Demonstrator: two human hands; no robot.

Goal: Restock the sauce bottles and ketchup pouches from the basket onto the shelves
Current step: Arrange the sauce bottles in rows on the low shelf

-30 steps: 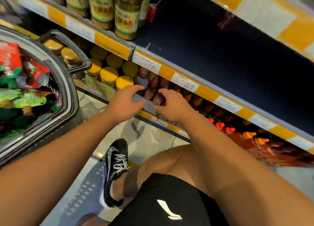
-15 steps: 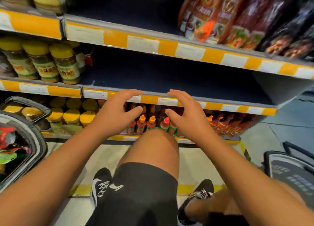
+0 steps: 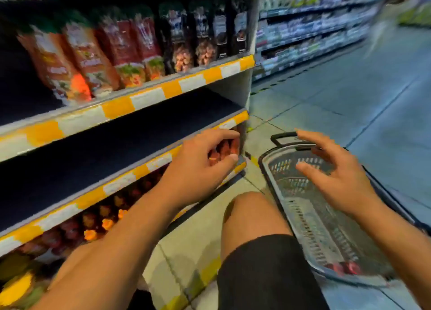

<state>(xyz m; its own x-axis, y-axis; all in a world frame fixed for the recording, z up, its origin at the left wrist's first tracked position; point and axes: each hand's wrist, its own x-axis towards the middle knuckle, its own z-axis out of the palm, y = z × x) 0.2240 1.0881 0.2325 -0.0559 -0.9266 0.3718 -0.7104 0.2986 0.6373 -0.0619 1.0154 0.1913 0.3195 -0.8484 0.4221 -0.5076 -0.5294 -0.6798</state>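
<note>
Basket point(image 3: 277, 170) sits on floor to person's right, off the shelf's end, long axis running away from the body. Mostly bare mesh; few red items at near end, too blurred to name. Right hand point(image 3: 335, 172) hovers over it, fingers spread, holding nothing. Left hand point(image 3: 200, 167), loosely curled and empty, is by bottom shelf edge point(image 3: 130, 177). Right is nearer.

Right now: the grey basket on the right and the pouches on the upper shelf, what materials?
Basket: looks like moulded plastic, grey, semi-gloss; slotted mesh walls with a dark rim and handle suggest it. Pouches: probably flexible printed film, glossy; they bulge and lean softly, with sheen on the print. Motion blur leaves both uncertain.
</note>
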